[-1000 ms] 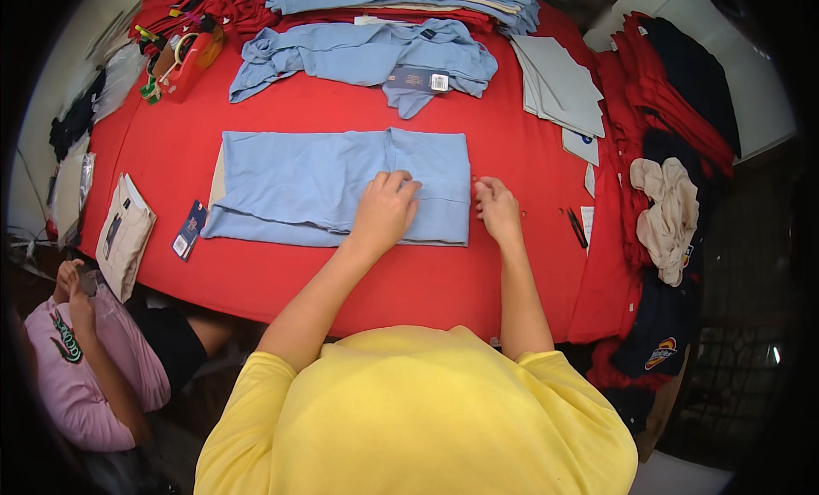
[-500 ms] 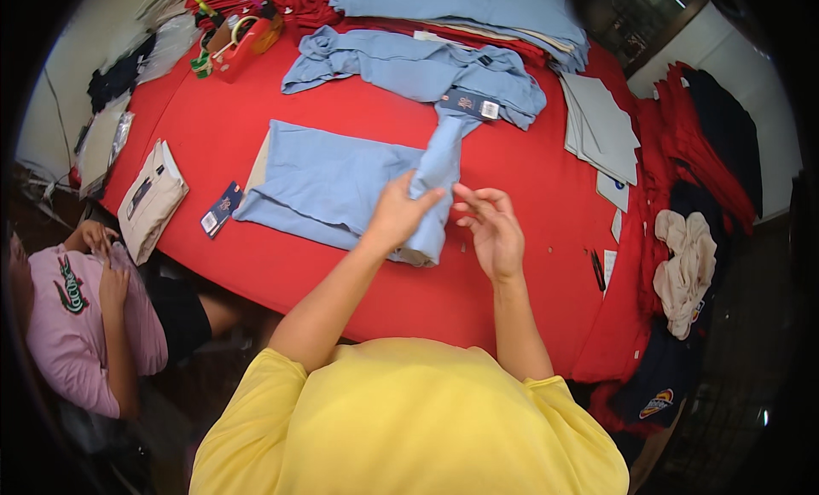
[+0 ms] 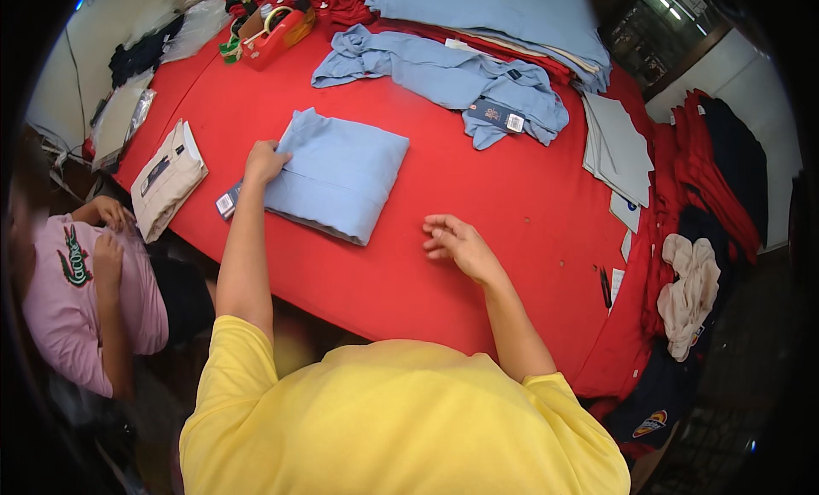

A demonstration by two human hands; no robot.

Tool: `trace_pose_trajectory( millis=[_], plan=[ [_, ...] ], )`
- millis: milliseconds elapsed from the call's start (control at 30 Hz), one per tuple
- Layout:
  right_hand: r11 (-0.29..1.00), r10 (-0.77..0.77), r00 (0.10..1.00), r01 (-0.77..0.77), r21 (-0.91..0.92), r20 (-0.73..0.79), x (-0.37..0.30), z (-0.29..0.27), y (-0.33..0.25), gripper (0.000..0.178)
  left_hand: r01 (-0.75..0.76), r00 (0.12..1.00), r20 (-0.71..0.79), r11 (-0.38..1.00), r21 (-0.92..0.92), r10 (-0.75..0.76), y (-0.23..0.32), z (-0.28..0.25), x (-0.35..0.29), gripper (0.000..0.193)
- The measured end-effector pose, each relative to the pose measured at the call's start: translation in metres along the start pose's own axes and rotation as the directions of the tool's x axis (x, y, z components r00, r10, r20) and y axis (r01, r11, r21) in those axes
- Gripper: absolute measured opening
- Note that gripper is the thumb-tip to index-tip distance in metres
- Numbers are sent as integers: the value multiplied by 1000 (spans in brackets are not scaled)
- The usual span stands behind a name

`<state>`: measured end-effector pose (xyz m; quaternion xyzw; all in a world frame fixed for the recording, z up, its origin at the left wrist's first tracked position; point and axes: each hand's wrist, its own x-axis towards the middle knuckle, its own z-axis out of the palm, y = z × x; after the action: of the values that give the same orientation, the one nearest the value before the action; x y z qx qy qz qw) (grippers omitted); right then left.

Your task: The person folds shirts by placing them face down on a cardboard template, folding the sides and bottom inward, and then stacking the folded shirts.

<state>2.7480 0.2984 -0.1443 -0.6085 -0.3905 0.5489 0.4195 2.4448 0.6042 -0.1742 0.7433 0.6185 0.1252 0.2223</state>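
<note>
Folded light-blue garment (image 3: 341, 177): left of centre in the frame, flat on the red-covered table (image 3: 384, 294), roughly square, set at a slant. Dark-blue tag (image 3: 229, 200) shows at its lower-left side, beside the left forearm.

Left hand (image 3: 268, 162): at the garment's left edge, fingertips touching the cloth; cannot tell whether the fingers pinch it. Right hand (image 3: 454, 241): near the centre of the frame, right of the garment and apart from it; holds nothing, fingers loosely bent and parted.

Surroundings. Upper centre: second blue garment (image 3: 426, 66), loosely bunched, printed tag (image 3: 493, 113) lying on it. Behind it, top edge: stack of blue cloth (image 3: 495, 15). Upper left: red container (image 3: 277, 41) with a roll of tape. Left: folded beige garment (image 3: 171, 188), near the table edge. Upper right: fanned pale-grey sheets (image 3: 616, 149). Right: slim dark tool (image 3: 606, 288), kind unclear; beyond it, crumpled beige cloth (image 3: 688, 294). Lower left: co-worker in a pink top (image 3: 107, 311), both hands raised close to the chest.
</note>
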Motion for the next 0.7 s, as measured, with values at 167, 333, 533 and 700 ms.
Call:
trace_pose_trajectory(
  millis=[167, 333, 533, 700],
  plan=[
    [947, -245, 950, 192, -259, -192, 25, 12, -25, 50, 137, 990, 25, 925, -355, -137, -2, -2, -22, 32],
    [623, -493, 851, 198, -756, -183, 60, 54, -10, 67, 43, 998, -32, 952, -302, -55, 23, 18, -65, 26],
    [198, -398, 916, 40, -979, -43, 62, 16, -27, 71, 9, 997, -64, 885, -465, -44, 39, 47, -143, 37],
    [140, -582, 799, -89, -986, -155, 69, 17, 6, 68, -29, 996, 58, 873, -487, 66, 85, 76, -203, 34]
  ],
)
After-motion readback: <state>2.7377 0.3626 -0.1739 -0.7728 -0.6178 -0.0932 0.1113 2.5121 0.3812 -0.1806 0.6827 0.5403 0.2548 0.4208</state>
